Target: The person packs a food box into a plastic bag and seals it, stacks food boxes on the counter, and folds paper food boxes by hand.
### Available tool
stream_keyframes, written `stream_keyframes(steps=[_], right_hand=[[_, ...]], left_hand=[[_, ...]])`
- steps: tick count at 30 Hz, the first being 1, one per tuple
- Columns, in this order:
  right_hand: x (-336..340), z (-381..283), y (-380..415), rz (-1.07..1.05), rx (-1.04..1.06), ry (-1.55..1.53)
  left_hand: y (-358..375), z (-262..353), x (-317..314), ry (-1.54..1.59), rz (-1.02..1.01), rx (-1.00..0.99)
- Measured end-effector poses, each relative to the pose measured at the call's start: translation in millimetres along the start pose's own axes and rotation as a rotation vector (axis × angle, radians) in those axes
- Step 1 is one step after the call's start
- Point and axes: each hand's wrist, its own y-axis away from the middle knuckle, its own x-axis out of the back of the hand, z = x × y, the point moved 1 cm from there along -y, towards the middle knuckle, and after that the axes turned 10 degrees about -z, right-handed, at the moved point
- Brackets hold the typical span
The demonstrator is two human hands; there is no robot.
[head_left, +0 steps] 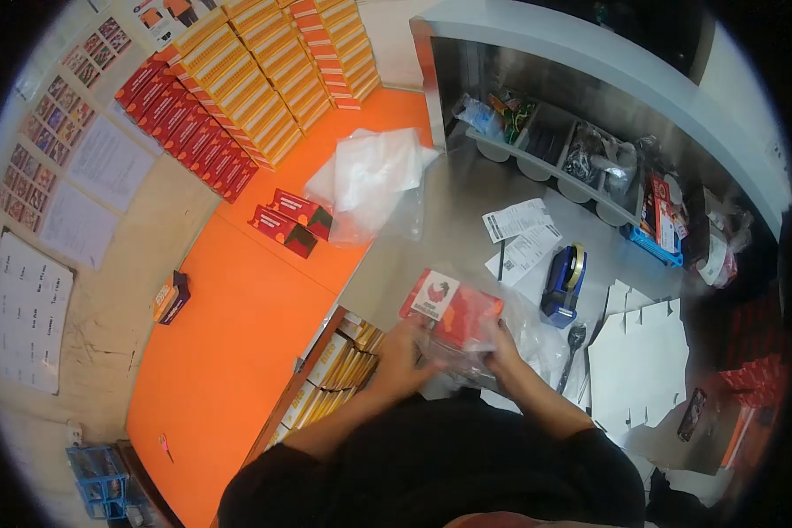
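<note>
Between my two hands is a red box (471,319) with a white label, partly wrapped in a clear plastic bag (453,356). My left hand (402,356) grips the near left side of the box and bag, its fingers partly hidden. On the other side, my right hand (504,354) is closed around the right edge of the bagged box. More loose clear plastic (537,339) lies just right of my right hand. A black spoon (575,339) and a blue tape dispenser (561,289) are close by on the metal counter.
Printed slips (526,238) lie beyond the box. Flat white cardboard (640,365) and a phone (693,414) are on the right. Plastic bags (378,176) and red boxes (290,224) rest on the orange table (238,317). Stacked yellow boxes (238,88) stand behind.
</note>
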Motion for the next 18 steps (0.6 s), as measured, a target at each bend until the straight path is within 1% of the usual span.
stream_keyframes(steps=[1,2,3,4,5,6,7,8,9,10,11,12,13,14,15,16,17,18], right_hand=[[18.2,9.6,-6.6,-0.106,-0.031,-0.089],[43.7,14.5,-10.5,-0.098,-0.034,-0.091],[68.9,18.6,-11.8,-0.234,0.035,0.446],[60.1,15.4,-8.5,-0.159,-0.146,0.47],[47.9,10.5,-4.4,-0.088,-0.328,0.484],[34.7,-11.2,1.7,-0.061,-0.324,0.472],[28.1,-30.2,9.9,-0.127,-0.425,1.039],[17.3,-50.5,21.5,-0.198,-0.532,1.6],[-9.0,-78.9,39.6,-0.324,-0.544,1.728],[-43.3,-111.6,60.0,-0.462,-0.557,1.853],[-83.2,-142.4,75.0,-0.528,-0.539,1.839],[-125.8,-171.5,86.7,-0.594,-0.511,1.83],[-162.6,-196.7,97.9,-0.741,-0.401,2.001],[-188.1,-215.3,105.3,-0.86,-0.287,2.104],[-203.2,-226.8,109.6,-0.838,-0.225,2.086],[-212.4,-232.6,109.0,-0.728,-0.133,2.28],[-222.9,-234.7,106.5,-0.487,-0.011,2.389],[-227.7,-236.9,101.2,-0.398,0.262,2.504]], left_hand=[[-16.5,44.9,-1.3,-0.206,-0.188,-0.228],[-31.4,59.0,-15.0,-0.357,-0.413,-0.299],[-46.0,73.1,-28.4,-0.479,-0.636,-0.393],[-56.5,70.3,-39.2,-0.55,-0.901,-0.326],[-68.3,69.8,-33.8,-0.547,-0.924,-0.336],[-80.0,70.1,-27.2,-0.232,-0.902,-0.297],[-92.4,69.7,-19.4,0.085,-0.875,-0.245],[-108.2,76.9,12.5,0.022,-0.883,-0.035],[-115.9,107.7,65.2,0.532,-0.805,0.201],[-139.6,51.4,91.1,1.074,-0.92,0.064],[-141.2,74.2,128.8,1.262,-0.758,-0.015],[-138.1,80.3,142.2,1.217,-0.576,-0.152],[-141.6,88.9,151.8,1.187,-0.684,-0.224],[-143.8,92.9,159.7,1.153,-0.788,-0.29],[-153.4,89.2,163.8,1.163,-0.801,-0.276],[-167.5,84.1,165.2,1.073,-0.802,-0.295],[-172.8,80.2,165.5,0.982,-0.804,-0.31],[-172.2,85.9,163.4,0.985,-0.816,-0.3]])
